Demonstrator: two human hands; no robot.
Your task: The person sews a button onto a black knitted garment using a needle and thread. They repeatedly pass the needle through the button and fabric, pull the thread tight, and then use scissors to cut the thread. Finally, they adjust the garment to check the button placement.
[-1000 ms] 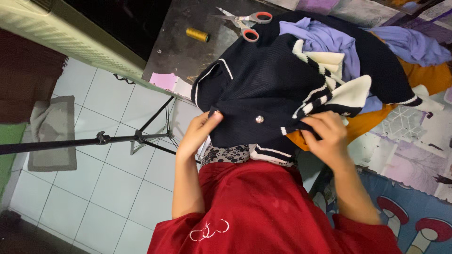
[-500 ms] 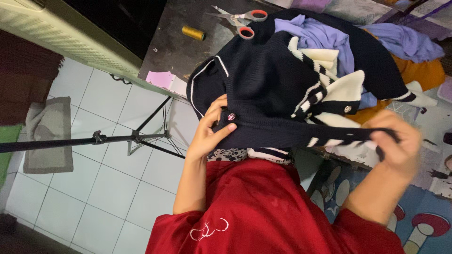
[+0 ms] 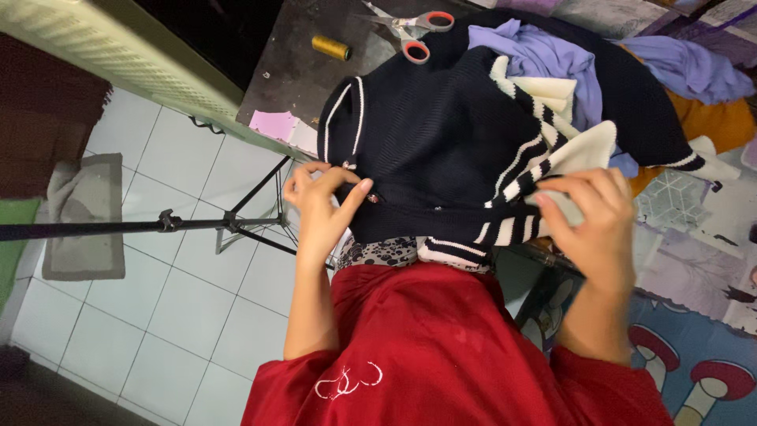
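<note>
A person in a red garment (image 3: 441, 347) works a navy knitted sweater (image 3: 441, 142) with white stripes at the near edge of a dark table (image 3: 292, 71). The left hand (image 3: 319, 205), forearm rising straight from the lap, bends at the wrist, thumb and forefinger pinched shut on the sweater's left hem beside a small button (image 3: 372, 198). The right hand (image 3: 591, 225), arm angled in from the lower right, curls its fingers closed over the cream and navy striped cuff (image 3: 544, 170) at the garment's right side. The sweater lies spread between both hands, its lower edge hanging off the table toward the lap. Farther back on the table rest orange-handled scissors (image 3: 414, 31) and, to their left, a yellow spool of thread (image 3: 331, 47). Lilac cloth (image 3: 544, 55) and orange cloth (image 3: 710, 122) are heaped to the far right. A black tripod (image 3: 158, 225) stands on white floor tiles (image 3: 173, 315) at left.
</note>
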